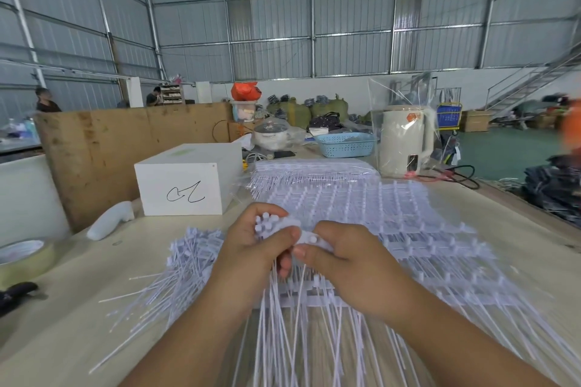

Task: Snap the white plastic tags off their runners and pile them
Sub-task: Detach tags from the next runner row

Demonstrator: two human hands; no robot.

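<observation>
My left hand (251, 248) and my right hand (342, 264) meet at the table's middle, both closed on a strip of white plastic tags (276, 226) still joined to its runner. The tags' thin tails (301, 324) hang down toward me between my forearms. A loose pile of separated tags (185, 264) lies fanned out to the left of my left hand. Sheets of tags on runners (393, 220) spread across the table behind and to the right of my hands.
A white box (185, 182) with a black scribble stands at the back left, a white plastic piece (110, 220) beside it. A tape roll (25, 258) and a black tool (15, 292) lie at the left edge. A kettle (405, 141) and blue basket (345, 144) stand behind.
</observation>
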